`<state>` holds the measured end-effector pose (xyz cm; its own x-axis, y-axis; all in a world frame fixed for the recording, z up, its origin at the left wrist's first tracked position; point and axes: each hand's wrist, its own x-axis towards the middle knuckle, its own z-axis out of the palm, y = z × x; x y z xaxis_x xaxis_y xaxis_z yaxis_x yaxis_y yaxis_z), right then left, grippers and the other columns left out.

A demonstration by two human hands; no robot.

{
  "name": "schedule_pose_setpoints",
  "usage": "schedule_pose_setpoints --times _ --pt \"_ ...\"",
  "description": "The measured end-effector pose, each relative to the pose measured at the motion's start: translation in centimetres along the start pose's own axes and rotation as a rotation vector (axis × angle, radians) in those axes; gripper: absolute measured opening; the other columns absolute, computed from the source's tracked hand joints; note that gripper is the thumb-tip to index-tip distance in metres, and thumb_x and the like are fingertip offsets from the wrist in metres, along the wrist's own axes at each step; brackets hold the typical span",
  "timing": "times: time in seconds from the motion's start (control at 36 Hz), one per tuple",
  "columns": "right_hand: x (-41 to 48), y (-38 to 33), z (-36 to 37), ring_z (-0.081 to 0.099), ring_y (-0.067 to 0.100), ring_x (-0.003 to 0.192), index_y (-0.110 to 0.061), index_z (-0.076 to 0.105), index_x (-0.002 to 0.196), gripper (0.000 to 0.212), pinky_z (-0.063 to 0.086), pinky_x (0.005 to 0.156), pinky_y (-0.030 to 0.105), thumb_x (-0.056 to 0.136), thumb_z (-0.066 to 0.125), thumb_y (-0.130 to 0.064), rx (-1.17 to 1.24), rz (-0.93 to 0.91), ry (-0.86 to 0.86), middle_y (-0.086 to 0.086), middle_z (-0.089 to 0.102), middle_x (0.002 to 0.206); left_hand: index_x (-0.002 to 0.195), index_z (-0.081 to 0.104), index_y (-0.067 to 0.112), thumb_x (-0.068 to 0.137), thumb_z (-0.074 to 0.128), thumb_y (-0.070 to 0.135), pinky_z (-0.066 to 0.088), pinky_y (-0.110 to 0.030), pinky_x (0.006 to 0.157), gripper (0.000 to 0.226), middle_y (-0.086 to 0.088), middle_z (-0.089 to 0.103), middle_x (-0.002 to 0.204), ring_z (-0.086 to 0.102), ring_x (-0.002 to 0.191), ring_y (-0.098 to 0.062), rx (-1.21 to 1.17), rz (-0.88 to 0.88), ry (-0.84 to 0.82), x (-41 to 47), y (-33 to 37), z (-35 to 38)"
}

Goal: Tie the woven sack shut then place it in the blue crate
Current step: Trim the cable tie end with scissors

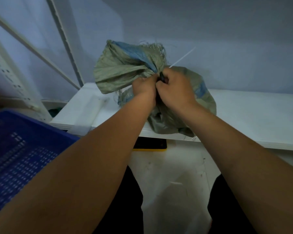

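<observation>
Woven sack [122, 70] lies near the front edge of the white bench [243, 115], soft, floppy and seemingly light. Its gathered neck, probably the firmest hold, is clutched by the left hand [143, 86] and the right hand [176, 86].

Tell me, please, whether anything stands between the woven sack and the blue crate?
Nothing visible does. The woven sack rests on the white shelf, its neck gripped by the left hand and right hand; the blue crate lies lower left, top open, across bare shelf.
</observation>
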<state>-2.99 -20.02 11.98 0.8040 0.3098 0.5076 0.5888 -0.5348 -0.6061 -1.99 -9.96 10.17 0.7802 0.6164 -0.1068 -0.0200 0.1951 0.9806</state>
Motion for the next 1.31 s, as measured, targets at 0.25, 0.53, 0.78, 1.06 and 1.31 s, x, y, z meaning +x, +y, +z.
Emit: schedule_pose_setpoints --times 0.25,0.53,0.78,1.06,1.31 --pt "1.3 0.9 0.9 0.042 0.013 0.058 -0.021 0.038 0.063 0.03 0.03 0.055 0.033 0.088 0.054 -0.02 0.111 0.087 -0.186 -0.003 0.043 0.061 0.077 0.055 0.016 0.092 0.064 0.018 0.055 -0.04 0.084 0.017 -0.006 0.061 0.083 0.06 0.081 -0.023 0.034 0.074 0.05 1.8 -1.5 0.0" --pt "2.2 -0.2 2.5 0.065 0.032 0.074 -0.007 0.062 0.074 0.018 0.053 0.063 0.04 0.09 0.055 -0.011 0.488 0.593 -0.146 0.018 0.066 0.081 0.067 0.046 0.018 0.068 0.074 0.02 0.058 -0.056 0.081 0.028 -0.013 0.06 0.072 0.062 0.071 -0.023 -0.091 0.081 0.139 2.3 -1.8 -0.6" --pt "1.6 -0.4 2.3 0.05 0.014 0.052 -0.015 0.063 0.089 0.012 0.036 0.038 0.016 0.093 0.061 -0.026 0.859 0.835 -0.31 0.005 0.059 0.071 0.063 0.042 0.024 0.065 0.076 0.03 0.058 -0.054 0.072 0.035 -0.007 0.059 0.065 0.06 0.063 -0.023 -0.053 0.149 0.208 1.9 -1.1 -0.7" --pt "1.1 -1.2 1.3 0.053 0.007 0.035 -0.009 0.064 0.086 0.018 0.041 0.033 0.015 0.096 0.064 -0.024 1.049 0.918 -0.346 0.004 0.058 0.061 0.052 0.045 0.023 0.061 0.079 0.036 0.055 -0.045 0.066 0.037 -0.003 0.053 0.056 0.055 0.059 -0.02 -0.05 0.207 0.137 2.1 -0.3 -1.3" --pt "0.8 -2.1 1.8 0.051 0.01 0.038 -0.01 0.066 0.092 0.036 0.047 0.039 0.018 0.084 0.076 -0.045 1.079 0.84 -0.298 0.005 0.06 0.062 0.069 0.073 0.012 0.064 0.081 0.04 0.061 -0.049 0.079 0.03 -0.007 0.076 0.076 0.075 0.077 -0.027 -0.053 0.156 0.15 2.0 0.8 -1.9"
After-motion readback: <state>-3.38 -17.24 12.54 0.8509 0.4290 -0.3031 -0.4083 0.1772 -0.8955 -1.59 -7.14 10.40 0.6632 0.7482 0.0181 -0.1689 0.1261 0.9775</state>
